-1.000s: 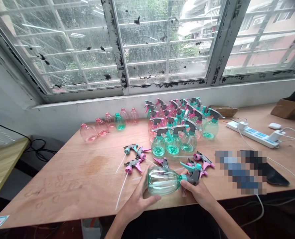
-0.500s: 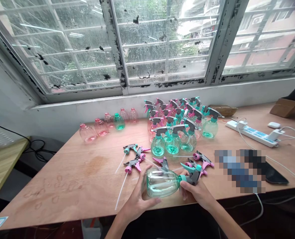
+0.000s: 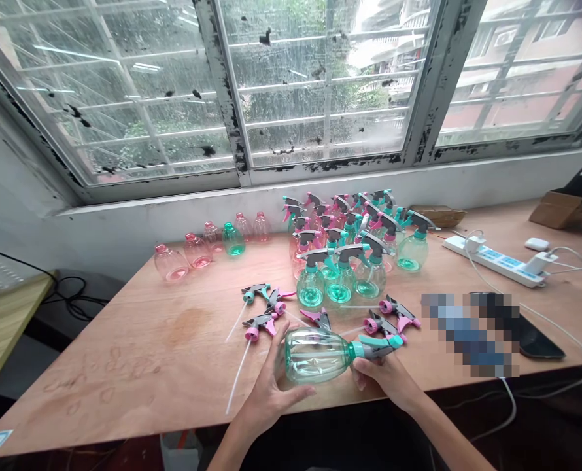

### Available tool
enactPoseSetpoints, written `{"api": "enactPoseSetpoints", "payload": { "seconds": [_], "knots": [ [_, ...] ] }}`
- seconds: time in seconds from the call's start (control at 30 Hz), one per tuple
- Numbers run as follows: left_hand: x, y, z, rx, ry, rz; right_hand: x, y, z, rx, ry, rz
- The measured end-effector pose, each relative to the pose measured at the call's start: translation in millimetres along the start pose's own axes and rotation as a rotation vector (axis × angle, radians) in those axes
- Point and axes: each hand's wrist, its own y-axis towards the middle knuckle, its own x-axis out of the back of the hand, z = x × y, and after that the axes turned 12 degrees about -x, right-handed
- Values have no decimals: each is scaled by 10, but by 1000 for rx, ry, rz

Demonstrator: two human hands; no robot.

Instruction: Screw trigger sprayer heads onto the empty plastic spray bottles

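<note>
A clear green spray bottle (image 3: 315,356) lies sideways in the air over the table's front edge, its base to the left. My left hand (image 3: 270,392) is wrapped round the base, thumb underneath. My right hand (image 3: 388,378) grips the collar end, where a grey and teal trigger head (image 3: 376,348) sits on the neck. A tube shows faintly inside the bottle. Just beyond it lie loose trigger heads: a pink and grey one (image 3: 319,318), another pair (image 3: 388,322) on the right, and several with white tubes (image 3: 259,325) on the left.
Upright spray bottles (image 3: 340,281) with heads stand grouped behind my hands. Several headless bottles (image 3: 200,252), pink and one green, stand back left by the wall. To the right are a power strip (image 3: 497,261), a phone (image 3: 541,337), cables and a cardboard box (image 3: 558,209).
The trigger head has turned about the bottle's axis, its teal lever now facing up and nearer my right hand. Both hands keep hold; the view has shifted slightly.
</note>
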Motion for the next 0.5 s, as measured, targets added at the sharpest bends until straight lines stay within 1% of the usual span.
{"api": "enactPoseSetpoints", "payload": {
  "seconds": [0.13, 0.37, 0.5],
  "knots": [
    [6, -15, 49, -57, 79, 33, -23, 46, -44, 13, 36, -20],
    [12, -80, 143, -177, 233, -11, -60, 54, -21, -2, 69, -38],
    [-19, -102, 145, -280, 330, -19, -51, 45, -36, -8, 78, -49]
  ]
}}
